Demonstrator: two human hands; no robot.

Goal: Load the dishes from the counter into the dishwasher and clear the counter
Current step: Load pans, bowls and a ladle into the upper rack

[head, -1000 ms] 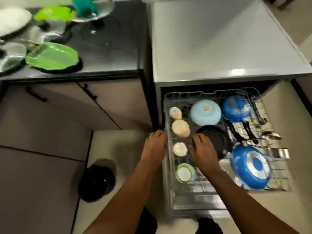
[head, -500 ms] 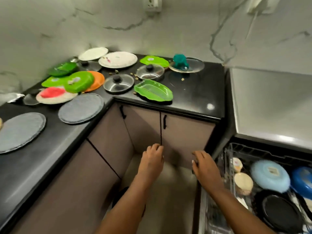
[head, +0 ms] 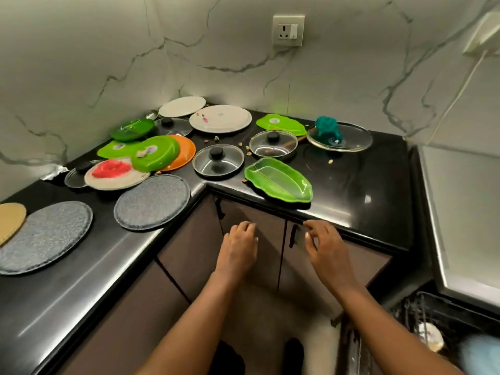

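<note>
The black corner counter (head: 351, 201) carries many dishes. A green leaf-shaped dish (head: 278, 182) lies nearest its front edge. Behind it are two steel lids with black knobs (head: 218, 163) (head: 273, 143), a glass plate (head: 349, 136) with a teal cup (head: 328, 128) on it, white plates (head: 220, 119), and green and orange plates (head: 155, 152). My left hand (head: 240, 246) and my right hand (head: 324, 246) hover empty, fingers apart, in front of the cabinet doors below the counter edge. The dishwasher rack (head: 416, 320) shows at the bottom right corner.
Two grey round mats (head: 153, 201) (head: 46, 236) and a tan mat (head: 10, 219) lie on the left run of counter. Food crumbs are scattered among the lids. A wall socket (head: 288, 29) sits above. The grey dishwasher top (head: 465, 212) is at right.
My view has swung from the open dishwasher rack up and left to the counter. Both hands have left the rack and risen toward the counter's front edge, still empty.
</note>
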